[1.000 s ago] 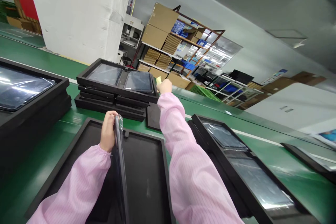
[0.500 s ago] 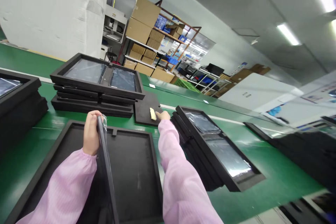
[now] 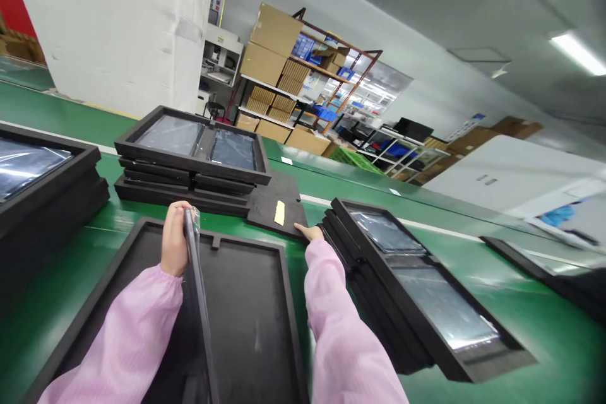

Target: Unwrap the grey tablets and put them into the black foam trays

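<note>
My left hand (image 3: 174, 241) is closed round the top edge of a thin dark panel (image 3: 197, 290) in clear plastic wrap. It holds the panel upright on its edge over an open black foam tray (image 3: 246, 303) in front of me. My right hand (image 3: 308, 231) lies at the near edge of a flat black foam sheet (image 3: 269, 199), with a finger stretched out and nothing in it. A small yellow strip (image 3: 279, 213) lies on that sheet, just beyond the hand. Pink sleeves cover both arms.
Stacks of black trays with wrapped screens stand on the green bench (image 3: 521, 322): one at the back (image 3: 189, 158), one at the left (image 3: 42, 177), one at the right (image 3: 416, 278). Behind are a white pillar (image 3: 118, 25) and shelves of cardboard boxes (image 3: 279, 57).
My right hand brought the yellow strip down from near the back stack, laid it on the flat foam sheet, let go and drew back. The left hand kept hold of the panel.
</note>
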`<state>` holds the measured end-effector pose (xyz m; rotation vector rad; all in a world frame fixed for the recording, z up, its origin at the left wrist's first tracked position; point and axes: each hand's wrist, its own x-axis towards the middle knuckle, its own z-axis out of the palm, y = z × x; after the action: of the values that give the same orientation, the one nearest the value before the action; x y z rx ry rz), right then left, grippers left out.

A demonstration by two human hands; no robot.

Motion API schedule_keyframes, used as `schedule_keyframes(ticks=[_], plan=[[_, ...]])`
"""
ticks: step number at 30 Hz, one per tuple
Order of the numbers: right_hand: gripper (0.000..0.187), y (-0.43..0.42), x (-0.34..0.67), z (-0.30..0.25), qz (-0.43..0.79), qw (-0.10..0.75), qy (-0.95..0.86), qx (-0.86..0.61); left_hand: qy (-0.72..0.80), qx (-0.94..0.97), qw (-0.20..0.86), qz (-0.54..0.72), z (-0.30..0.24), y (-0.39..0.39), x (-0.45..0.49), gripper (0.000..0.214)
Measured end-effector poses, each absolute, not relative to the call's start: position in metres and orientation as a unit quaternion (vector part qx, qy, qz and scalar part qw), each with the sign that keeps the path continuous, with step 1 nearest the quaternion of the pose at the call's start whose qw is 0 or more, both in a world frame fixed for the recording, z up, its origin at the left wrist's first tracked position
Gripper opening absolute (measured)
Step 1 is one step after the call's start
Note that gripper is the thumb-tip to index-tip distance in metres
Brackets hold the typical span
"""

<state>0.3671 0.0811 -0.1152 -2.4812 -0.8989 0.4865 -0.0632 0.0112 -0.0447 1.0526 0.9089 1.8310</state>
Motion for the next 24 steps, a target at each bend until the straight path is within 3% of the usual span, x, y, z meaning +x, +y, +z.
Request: schedule_keyframes(ticks=[11, 18, 24], plan=[[0.035, 0.059, 0.360, -0.098, 0.334, 0.458, -0.190, -0.802, 0.353, 0.416, 0.400, 0.737, -0.046, 0.011, -0.064, 0.039], [0.033, 0.044, 0.362, -0.023, 0.310, 0.638, -0.157, -0.687, 0.344, 0.401, 0.416, 0.740, -0.047, 0.011, -0.065, 0.035], [0.027, 0.037, 0.367, 0.057, 0.262, 0.732, -0.186, -0.601, 0.345, 0.398, 0.418, 0.740, -0.049, 0.014, -0.065, 0.035]])
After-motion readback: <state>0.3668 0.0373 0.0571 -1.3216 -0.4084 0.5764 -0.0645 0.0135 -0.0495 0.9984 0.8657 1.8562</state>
